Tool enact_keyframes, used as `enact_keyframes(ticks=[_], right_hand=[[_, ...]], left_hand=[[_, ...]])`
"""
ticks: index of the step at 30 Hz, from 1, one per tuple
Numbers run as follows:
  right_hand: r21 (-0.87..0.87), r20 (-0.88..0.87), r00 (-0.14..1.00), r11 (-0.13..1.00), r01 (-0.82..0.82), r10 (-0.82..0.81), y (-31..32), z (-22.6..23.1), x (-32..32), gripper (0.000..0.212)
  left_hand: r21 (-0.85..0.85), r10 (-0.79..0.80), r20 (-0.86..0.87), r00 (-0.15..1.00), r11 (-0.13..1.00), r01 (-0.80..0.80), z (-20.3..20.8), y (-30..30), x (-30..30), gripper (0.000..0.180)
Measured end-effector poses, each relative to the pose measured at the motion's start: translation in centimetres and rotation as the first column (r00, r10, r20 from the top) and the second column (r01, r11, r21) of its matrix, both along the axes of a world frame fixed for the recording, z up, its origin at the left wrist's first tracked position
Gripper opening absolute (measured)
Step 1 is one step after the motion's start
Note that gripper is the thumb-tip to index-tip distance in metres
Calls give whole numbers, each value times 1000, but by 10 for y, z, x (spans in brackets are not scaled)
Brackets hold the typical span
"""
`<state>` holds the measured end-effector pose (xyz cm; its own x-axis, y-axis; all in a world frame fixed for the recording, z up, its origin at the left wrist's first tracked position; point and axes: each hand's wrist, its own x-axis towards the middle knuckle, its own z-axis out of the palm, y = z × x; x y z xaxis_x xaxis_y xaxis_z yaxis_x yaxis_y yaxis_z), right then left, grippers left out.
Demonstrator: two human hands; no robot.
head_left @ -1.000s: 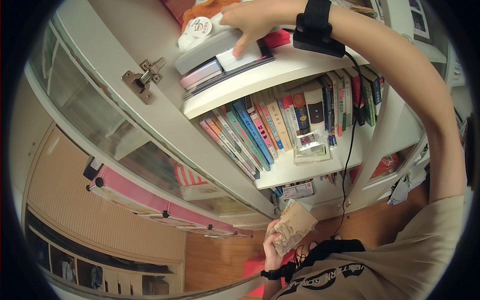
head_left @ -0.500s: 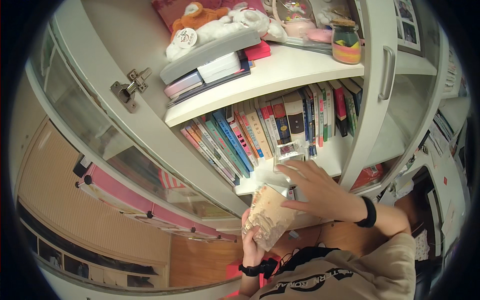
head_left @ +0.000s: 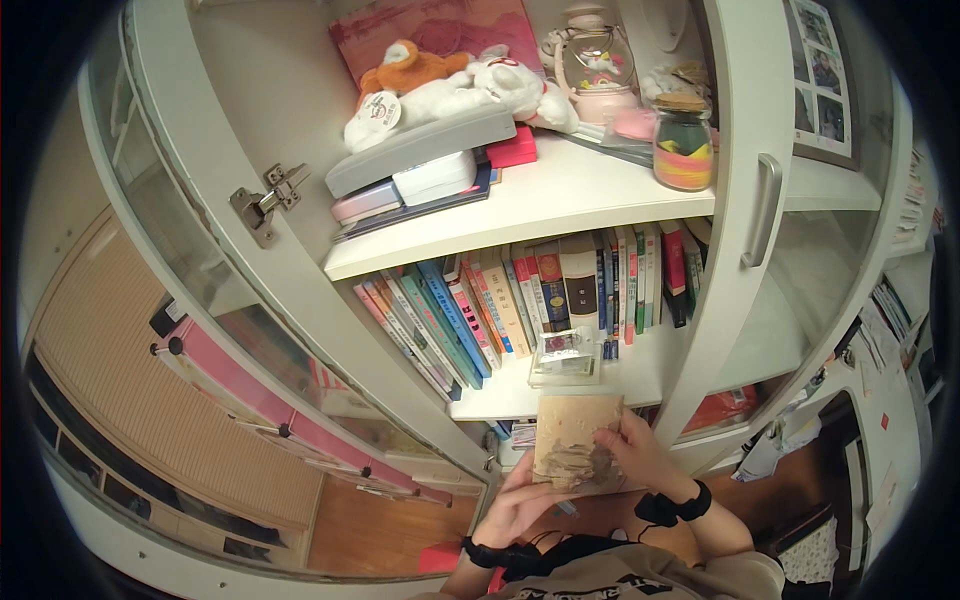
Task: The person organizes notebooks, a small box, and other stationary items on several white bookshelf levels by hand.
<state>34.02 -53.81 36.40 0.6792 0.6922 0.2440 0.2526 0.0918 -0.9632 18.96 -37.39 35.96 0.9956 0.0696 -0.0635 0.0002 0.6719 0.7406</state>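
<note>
Both hands hold a small beige book-shaped item (head_left: 575, 425) with a grey-brown picture on its shiny face, in front of the lower shelf's edge. My left hand (head_left: 512, 510) is closed on its lower left corner. My right hand (head_left: 640, 450) grips its right side, the thumb lying on the face and the other fingers hidden behind. Just beyond the item, a clear flat box (head_left: 560, 376) with a small silvery packet (head_left: 568, 345) on top lies on the shelf in front of the books.
A row of upright books (head_left: 500, 300) fills the back of the lower shelf (head_left: 640, 375). Above, the upper shelf (head_left: 600, 185) bears plush toys (head_left: 420, 100), stacked boxes, a lantern (head_left: 595, 75) and a corked jar (head_left: 684, 145). Open cabinet doors flank me, the right one with a handle (head_left: 763, 210).
My right hand has come back from above the shelf and taken hold of the item's right side. The item has turned more upright and moved slightly right. The view has tilted up.
</note>
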Motion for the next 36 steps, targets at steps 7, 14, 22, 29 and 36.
enact_keyframes(ticks=[7, 14, 22, 29, 36], right_hand=[[-96, 27, 998, 994, -59, 62, 16, 32, -7, 39], [334, 663, 670, 933, 135, -335, 10, 90, -6, 52], [277, 834, 464, 954, 118, -299, 16, 125, -13, 53], [322, 941, 110, 947, 12, -321, 27, 141, -20, 34], [401, 909, 165, 911, -93, -383, 53, 146, -51, 24]], left_hand=[[358, 119, -35, 992, 928, -99, 4, -1, 12, 54], [147, 60, 91, 994, 986, -73, 53, 27, -11, 64], [219, 248, 196, 949, 932, -289, 95, 27, -19, 68], [-52, 187, 226, 956, 982, -180, 86, 38, -13, 63], [-746, -28, 640, 768, 218, 629, 59, 38, -1, 43]])
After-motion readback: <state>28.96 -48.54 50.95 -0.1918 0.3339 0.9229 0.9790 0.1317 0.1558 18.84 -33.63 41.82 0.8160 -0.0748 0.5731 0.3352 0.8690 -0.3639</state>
